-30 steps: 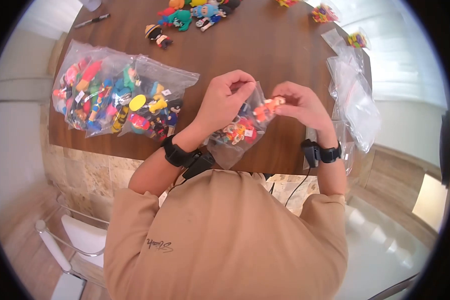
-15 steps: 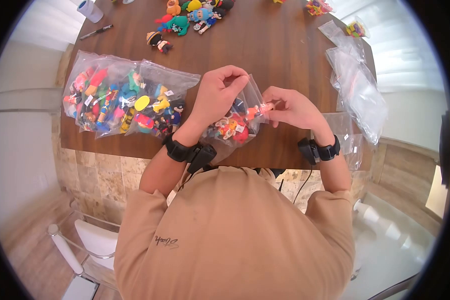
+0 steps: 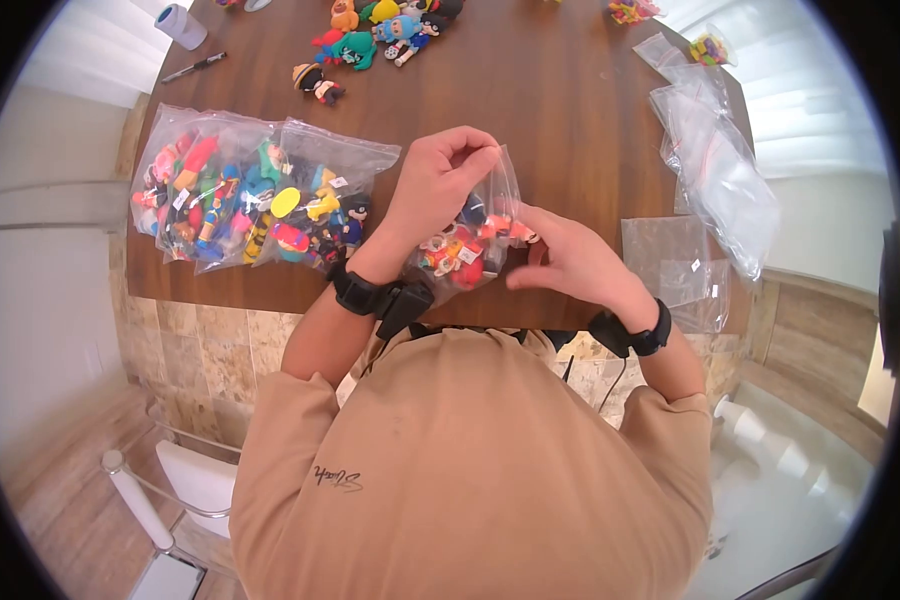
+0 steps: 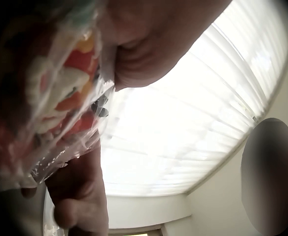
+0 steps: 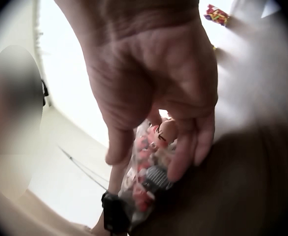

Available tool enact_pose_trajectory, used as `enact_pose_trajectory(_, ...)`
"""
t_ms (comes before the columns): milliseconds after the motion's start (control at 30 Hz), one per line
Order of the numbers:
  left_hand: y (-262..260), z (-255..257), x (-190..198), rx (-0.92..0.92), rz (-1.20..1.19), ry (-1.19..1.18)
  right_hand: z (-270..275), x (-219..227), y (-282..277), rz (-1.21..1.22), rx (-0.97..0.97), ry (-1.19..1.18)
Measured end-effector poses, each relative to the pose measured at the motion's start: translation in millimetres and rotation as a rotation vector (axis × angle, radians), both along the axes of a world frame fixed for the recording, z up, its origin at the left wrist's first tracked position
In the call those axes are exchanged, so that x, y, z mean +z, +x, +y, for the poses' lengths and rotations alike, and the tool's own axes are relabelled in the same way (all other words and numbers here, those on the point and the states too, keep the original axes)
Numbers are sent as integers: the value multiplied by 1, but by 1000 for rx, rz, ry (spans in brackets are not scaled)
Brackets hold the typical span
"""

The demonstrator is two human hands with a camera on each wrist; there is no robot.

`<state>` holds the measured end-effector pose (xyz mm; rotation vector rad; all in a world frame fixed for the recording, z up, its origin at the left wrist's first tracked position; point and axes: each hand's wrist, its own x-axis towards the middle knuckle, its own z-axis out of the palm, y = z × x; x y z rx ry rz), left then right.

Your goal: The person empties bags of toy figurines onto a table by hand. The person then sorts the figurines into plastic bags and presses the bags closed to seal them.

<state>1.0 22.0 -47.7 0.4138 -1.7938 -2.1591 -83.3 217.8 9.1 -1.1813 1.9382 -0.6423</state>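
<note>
In the head view my left hand (image 3: pixel 437 180) pinches the top edge of a clear plastic bag (image 3: pixel 505 183) between thumb and fingers, holding it up near the table's front edge. Small colorful toy figures (image 3: pixel 455 252), mostly red, orange and white, fill its lower part. An orange figure (image 3: pixel 510 230) lies at the bag's right side, by the fingertips of my right hand (image 3: pixel 572 262). That hand has its fingers extended and its thumb apart. From the right wrist, the straight fingers reach along the bag's figures (image 5: pixel 144 182). The left wrist view shows the crinkled plastic (image 4: pixel 60 123) close up.
Filled bags of figures (image 3: pixel 250 200) lie on the left of the wooden table (image 3: pixel 530 100). Loose figures (image 3: pixel 385 35) sit at the back, with a black-hatted figure (image 3: pixel 318 84) nearer. Flat clear bags (image 3: pixel 715 190) line the right edge. A pen (image 3: pixel 195 68) and white cup (image 3: pixel 180 25) are back left.
My right hand has brought the orange figure leftward to the held bag, and its thumb has spread away from the figure. My left hand keeps its pinch on the bag's top.
</note>
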Motion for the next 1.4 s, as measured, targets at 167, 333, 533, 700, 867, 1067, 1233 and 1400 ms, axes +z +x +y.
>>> enact_pose_trajectory(167,5,-4,12,-20,135,147,0,-1,-3,59,-82,-201)
enact_pose_trajectory(333,22,-3,50,-21,383,63,5,60,7,352,-73,-253)
enact_pose_trajectory(533,25,-5,55,59,452,-36,3,87,-2,602,70,-448)
enact_pose_trajectory(700,22,-8,48,74,491,-53,11,95,-1,623,65,-411)
enact_pose_trajectory(867,27,-3,48,62,490,12,17,95,-7,652,232,-456)
enact_pose_trajectory(1067,24,0,55,57,434,27,14,99,-10,582,147,-392)
enact_pose_trajectory(1233,25,-1,55,55,423,-3,15,82,-26,416,54,-412)
enact_pose_trajectory(1400,32,-8,55,102,371,-99,17,80,-36,480,66,-335)
